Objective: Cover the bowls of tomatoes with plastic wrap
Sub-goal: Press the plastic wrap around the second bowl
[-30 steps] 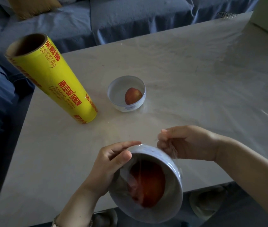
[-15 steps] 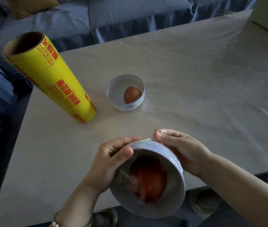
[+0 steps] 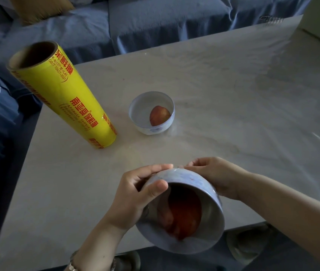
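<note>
Near bowl (image 3: 198, 189) is off the table (image 3: 233, 90), right of the wrap roll (image 3: 65, 94) and closer to the camera, tipped so its mouth faces the camera. Tomato (image 3: 184, 216) sits inside, and creased clear film shows over the mouth. Left hand (image 3: 133, 200) grip is clamped on the bowl, thumb on the rim, fingers on the outer wall. Right hand (image 3: 215, 175) grip is curled round the bowl's far wall. Second bowl (image 3: 155, 131) stands on the table just right of the roll's foot, apart from it, with one tomato inside and no film visible. The roll is upright.
</note>
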A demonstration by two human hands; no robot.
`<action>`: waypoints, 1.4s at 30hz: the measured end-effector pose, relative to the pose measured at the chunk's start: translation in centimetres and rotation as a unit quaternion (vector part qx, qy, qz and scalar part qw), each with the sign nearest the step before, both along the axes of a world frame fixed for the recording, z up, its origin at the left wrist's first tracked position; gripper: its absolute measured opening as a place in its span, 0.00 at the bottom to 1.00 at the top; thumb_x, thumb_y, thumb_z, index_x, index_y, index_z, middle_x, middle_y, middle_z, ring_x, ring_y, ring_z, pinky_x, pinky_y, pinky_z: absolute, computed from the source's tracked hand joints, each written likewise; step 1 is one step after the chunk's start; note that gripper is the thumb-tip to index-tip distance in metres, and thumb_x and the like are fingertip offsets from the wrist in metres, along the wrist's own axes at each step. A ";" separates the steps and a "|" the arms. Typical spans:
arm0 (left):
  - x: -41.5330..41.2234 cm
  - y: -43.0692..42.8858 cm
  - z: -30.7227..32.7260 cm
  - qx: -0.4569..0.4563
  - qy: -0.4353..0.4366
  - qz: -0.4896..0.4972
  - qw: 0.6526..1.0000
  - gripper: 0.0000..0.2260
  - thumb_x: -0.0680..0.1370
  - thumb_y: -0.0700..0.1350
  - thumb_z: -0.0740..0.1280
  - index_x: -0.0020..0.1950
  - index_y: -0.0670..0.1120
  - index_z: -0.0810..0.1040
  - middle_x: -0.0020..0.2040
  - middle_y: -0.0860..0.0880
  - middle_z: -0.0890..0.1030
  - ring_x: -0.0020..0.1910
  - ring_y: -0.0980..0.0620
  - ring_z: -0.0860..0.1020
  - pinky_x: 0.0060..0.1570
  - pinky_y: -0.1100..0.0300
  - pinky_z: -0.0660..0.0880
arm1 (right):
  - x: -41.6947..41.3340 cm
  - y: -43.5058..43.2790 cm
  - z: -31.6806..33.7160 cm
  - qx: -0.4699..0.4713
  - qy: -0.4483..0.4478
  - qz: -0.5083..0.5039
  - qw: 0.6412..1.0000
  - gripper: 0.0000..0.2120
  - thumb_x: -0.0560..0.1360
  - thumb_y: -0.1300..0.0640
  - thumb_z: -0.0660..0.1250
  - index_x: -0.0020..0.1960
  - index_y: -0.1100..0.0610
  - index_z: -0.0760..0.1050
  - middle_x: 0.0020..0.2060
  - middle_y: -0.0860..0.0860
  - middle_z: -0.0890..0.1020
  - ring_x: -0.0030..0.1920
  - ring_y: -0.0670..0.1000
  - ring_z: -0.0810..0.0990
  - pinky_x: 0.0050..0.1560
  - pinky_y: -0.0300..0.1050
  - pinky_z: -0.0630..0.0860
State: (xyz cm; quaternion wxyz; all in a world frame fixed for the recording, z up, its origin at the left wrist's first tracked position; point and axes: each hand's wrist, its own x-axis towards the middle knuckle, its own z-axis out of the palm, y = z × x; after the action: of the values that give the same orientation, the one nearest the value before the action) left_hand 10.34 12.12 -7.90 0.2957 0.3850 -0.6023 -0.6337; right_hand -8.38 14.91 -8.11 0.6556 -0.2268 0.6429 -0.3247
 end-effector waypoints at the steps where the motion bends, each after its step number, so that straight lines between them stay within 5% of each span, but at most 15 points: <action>1: 0.1 0.0 0.0 -0.004 0.001 0.007 1.000 0.25 0.57 0.69 0.73 0.49 0.58 0.84 0.48 0.53 0.85 0.51 0.53 0.82 0.47 0.66 0.75 | -0.4 -0.1 -0.1 -0.017 0.054 0.015 0.998 0.06 0.69 0.63 0.71 0.37 0.57 0.76 0.30 0.51 0.76 0.25 0.43 0.73 0.25 0.32 0.71; 3: 0.4 -0.2 -0.1 -0.011 0.004 0.029 1.000 0.25 0.57 0.70 0.72 0.48 0.59 0.84 0.48 0.53 0.85 0.51 0.54 0.82 0.47 0.66 0.75 | -1.1 0.1 0.1 -0.094 0.152 -0.008 0.984 0.10 0.67 0.67 0.73 0.36 0.53 0.77 0.31 0.49 0.77 0.27 0.42 0.74 0.29 0.28 0.71; 6: 0.8 -0.5 -0.2 -0.018 0.000 0.057 0.998 0.25 0.57 0.71 0.71 0.47 0.59 0.84 0.48 0.53 0.85 0.50 0.53 0.82 0.46 0.65 0.76 | -2.2 1.3 2.5 -0.257 0.170 -0.076 0.948 0.08 0.69 0.63 0.72 0.38 0.50 0.81 0.33 0.46 0.84 0.34 0.38 0.80 0.38 0.26 0.74; 8: 0.8 -0.7 -0.4 -0.022 -0.010 0.064 0.998 0.25 0.57 0.72 0.70 0.48 0.60 0.84 0.47 0.53 0.85 0.50 0.51 0.82 0.45 0.63 0.77 | -2.0 2.3 4.2 -0.316 0.168 0.026 0.933 0.06 0.69 0.52 0.68 0.45 0.49 0.82 0.41 0.41 0.85 0.43 0.36 0.81 0.45 0.26 0.75; 11: 0.5 -0.8 -0.4 -0.024 -0.004 0.066 0.998 0.26 0.58 0.71 0.71 0.48 0.57 0.84 0.49 0.52 0.85 0.51 0.52 0.82 0.46 0.63 0.76 | -0.7 2.7 3.9 -0.289 0.228 0.198 0.908 0.19 0.69 0.37 0.63 0.57 0.42 0.76 0.53 0.36 0.81 0.55 0.34 0.77 0.56 0.31 0.74; 19: 0.1 -0.1 -0.8 -0.012 0.032 0.088 0.996 0.25 0.61 0.68 0.71 0.47 0.50 0.85 0.50 0.50 0.85 0.53 0.52 0.82 0.48 0.66 0.76 | -0.3 1.1 2.0 -0.191 0.097 0.230 0.949 0.29 0.62 0.31 0.62 0.55 0.48 0.78 0.49 0.48 0.83 0.51 0.47 0.82 0.56 0.51 0.78; 24: 0.0 -0.3 -1.2 0.006 0.017 0.096 0.995 0.22 0.65 0.59 0.69 0.50 0.45 0.84 0.47 0.45 0.85 0.49 0.47 0.82 0.45 0.61 0.78 | -0.8 0.5 2.9 -0.280 0.171 0.199 0.924 0.19 0.69 0.38 0.59 0.56 0.44 0.77 0.55 0.38 0.78 0.59 0.38 0.75 0.64 0.40 0.71; 27: 0.2 -0.8 -1.5 -0.012 0.005 0.095 0.995 0.24 0.66 0.57 0.67 0.52 0.41 0.82 0.48 0.44 0.85 0.49 0.48 0.82 0.44 0.63 0.77 | -0.6 0.3 3.5 -0.310 0.179 0.243 0.901 0.22 0.71 0.38 0.56 0.59 0.45 0.76 0.56 0.37 0.78 0.59 0.36 0.74 0.62 0.35 0.71; 31: 0.2 -0.6 -1.8 0.003 0.035 0.106 0.994 0.27 0.66 0.60 0.70 0.53 0.38 0.82 0.50 0.40 0.84 0.52 0.43 0.81 0.48 0.58 0.78 | -1.4 0.2 2.3 -0.242 0.124 0.248 0.930 0.24 0.70 0.34 0.59 0.59 0.46 0.76 0.54 0.41 0.81 0.56 0.39 0.78 0.61 0.38 0.73; 34: -0.1 -0.4 -2.0 0.077 0.098 0.152 0.980 0.25 0.68 0.58 0.69 0.52 0.39 0.82 0.51 0.36 0.82 0.53 0.40 0.80 0.52 0.51 0.77 | -2.2 1.3 1.1 -0.235 0.035 0.196 0.951 0.33 0.62 0.31 0.68 0.55 0.55 0.79 0.51 0.58 0.82 0.52 0.50 0.81 0.55 0.45 0.77; 37: -0.5 -0.2 -2.3 0.122 0.118 0.147 0.974 0.25 0.70 0.62 0.66 0.55 0.44 0.81 0.55 0.37 0.81 0.59 0.39 0.77 0.58 0.44 0.73 | -2.1 2.3 0.0 -0.264 -0.019 0.105 0.959 0.32 0.57 0.32 0.72 0.51 0.53 0.82 0.44 0.53 0.85 0.46 0.49 0.82 0.46 0.40 0.77; 42: -1.1 -1.2 -1.2 0.122 0.059 0.086 0.987 0.15 0.74 0.55 0.62 0.52 0.50 0.82 0.53 0.48 0.83 0.57 0.51 0.79 0.52 0.61 0.75 | -2.0 2.1 -0.3 -0.278 0.029 0.024 0.960 0.20 0.57 0.42 0.71 0.41 0.55 0.84 0.34 0.50 0.84 0.38 0.48 0.81 0.38 0.40 0.76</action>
State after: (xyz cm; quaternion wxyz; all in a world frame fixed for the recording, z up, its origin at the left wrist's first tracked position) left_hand 9.28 10.97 -9.13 0.3349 0.4303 -0.4668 -0.6963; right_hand -10.39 16.96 -8.44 0.5551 -0.4250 0.5403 -0.4684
